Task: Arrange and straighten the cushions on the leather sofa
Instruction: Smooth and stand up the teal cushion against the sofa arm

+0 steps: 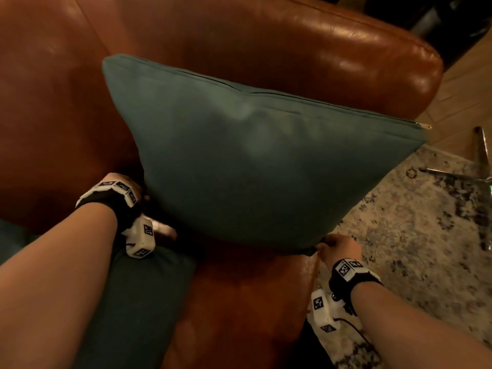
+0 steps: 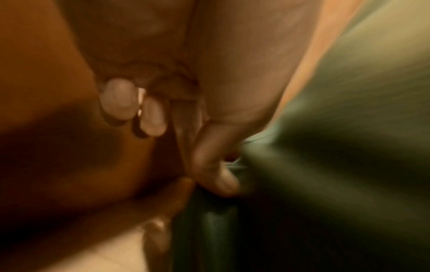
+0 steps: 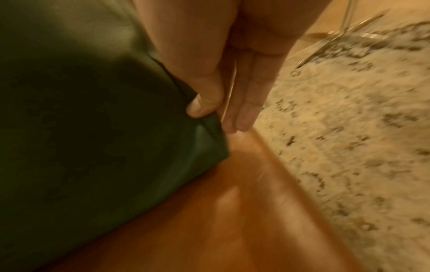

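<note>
Brown leather sofa [image 1: 266,35] fills most of the view, dim warm light, patterned rug [image 1: 415,235] and wood floor off its right end. Big teal cushion [image 1: 253,161] stands on the seat near the sofa's right end, tilted, top edge with the zip leaning toward the backrest and armrest. Right hand [image 1: 339,249] has the cushion's near bottom corner pinched: thumb on the front face, fingers [image 3: 244,103] straight behind the corner, right at the seat's front edge. Left hand [image 1: 125,193] is at the cushion's lower left edge, mostly hidden behind the wrist band and the cushion in the head view. Left wrist view is heavily blurred; thumb [image 2: 216,165] seems to press into the teal fabric and other fingers are curled, but can't tell if they actually grip it. Second dark teal cushion [image 1: 138,302] lies on the seat under the left forearm, cut off at the bottom. Shiny metal legs [image 1: 476,166] on the rug at far right, cut off, can't identify.
</note>
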A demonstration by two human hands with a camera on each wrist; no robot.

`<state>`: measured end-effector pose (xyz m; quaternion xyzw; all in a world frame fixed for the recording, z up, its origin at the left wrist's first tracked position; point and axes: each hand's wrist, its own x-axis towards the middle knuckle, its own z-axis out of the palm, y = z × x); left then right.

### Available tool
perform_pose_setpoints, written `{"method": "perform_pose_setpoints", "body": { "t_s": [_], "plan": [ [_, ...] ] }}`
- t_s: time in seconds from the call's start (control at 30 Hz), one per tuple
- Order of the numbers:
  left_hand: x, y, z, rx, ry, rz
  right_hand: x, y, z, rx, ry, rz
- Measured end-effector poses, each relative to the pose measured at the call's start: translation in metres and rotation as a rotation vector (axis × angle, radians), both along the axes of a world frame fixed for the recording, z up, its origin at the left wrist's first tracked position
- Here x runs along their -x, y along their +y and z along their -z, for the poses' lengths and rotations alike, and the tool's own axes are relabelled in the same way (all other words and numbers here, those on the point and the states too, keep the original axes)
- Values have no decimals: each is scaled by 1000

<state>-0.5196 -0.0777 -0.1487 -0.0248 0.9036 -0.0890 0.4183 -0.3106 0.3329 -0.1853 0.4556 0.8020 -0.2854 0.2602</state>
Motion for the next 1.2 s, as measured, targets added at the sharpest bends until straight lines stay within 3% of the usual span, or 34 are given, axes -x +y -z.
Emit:
{"method": "perform_pose_setpoints", "body": {
  "t_s": [0.07, 0.17, 0.23, 0.3, 0.37, 0.47, 0.53, 0.6, 0.7, 0.77, 0.9, 1.0, 1.07, 1.2],
  "plan": [
    [-3, 1, -6, 0, 32, -39, 1, 3, 0, 20, -20, 21],
    [9, 15, -27, -200, 263, -393, 2, 6, -14, 94, 21, 124],
    [24, 25, -55, -331, 417, -517, 7, 15, -32, 72, 122, 148],
    [34, 37, -92, -480, 643, -651, 20, 28, -61, -34, 340, 205],
    [38, 52, -130, -628, 898, -729, 41, 36, -110, -161, 686, 288],
    [29, 83, -185, -697, 1199, -579, 69, 25, -202, -324, 1112, 176],
    [14, 119, -210, -764, 1140, -326, 89, 1, -237, -342, 1195, -95],
    [-7, 163, -215, -811, 895, 82, 114, -30, -243, -263, 1124, -403],
    [-38, 210, -183, -639, 542, 494, 135, -57, -219, -353, 708, -735],
    [-42, 201, -156, -516, 561, 600, 128, -45, -199, -445, 484, -781],
    [-23, 150, -137, -377, 640, 564, 105, -1, -185, -475, 387, -659],
    [-3, 129, -139, -312, 663, 371, 104, 14, -187, -493, 361, -614],
    [16, 117, -144, -316, 661, 191, 106, 18, -192, -534, 430, -667],
    [44, 97, -158, -162, 594, 1, 113, 31, -196, -490, 618, -781]
  ]
}}
